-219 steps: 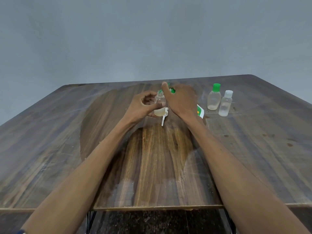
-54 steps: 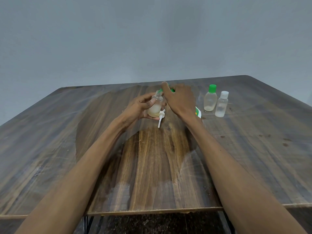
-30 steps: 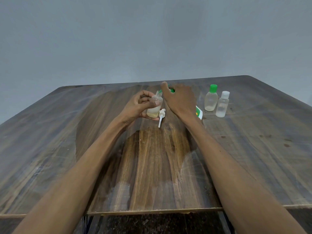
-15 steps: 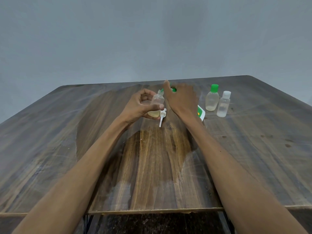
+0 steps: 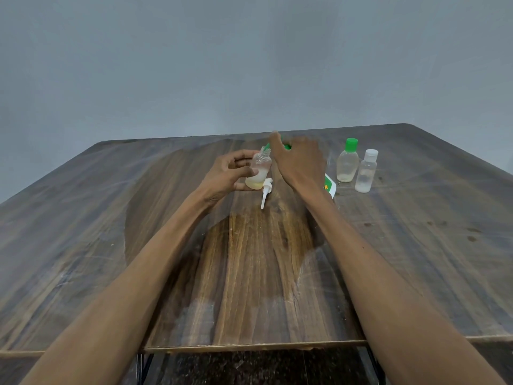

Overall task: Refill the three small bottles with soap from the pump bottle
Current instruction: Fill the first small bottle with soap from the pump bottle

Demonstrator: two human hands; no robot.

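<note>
My left hand grips a small clear uncapped bottle with a little pale yellow soap at its bottom, tilted slightly right. My right hand rests on top of the pump bottle's green head, whose nozzle touches the small bottle's mouth. The hand and wrist hide most of the pump bottle; only a corner of its white and green body shows. Two capped small bottles stand to the right: one with a green cap, one with a white cap.
A white spray-pump cap with its tube lies on the wooden table just below the held bottle. The table's near edge runs across the bottom of the view. A grey wall stands behind the table.
The small bottle stays at the pump nozzle; my left hand has shifted it slightly and it stands a little more upright. My right hand stays on the pump head.
</note>
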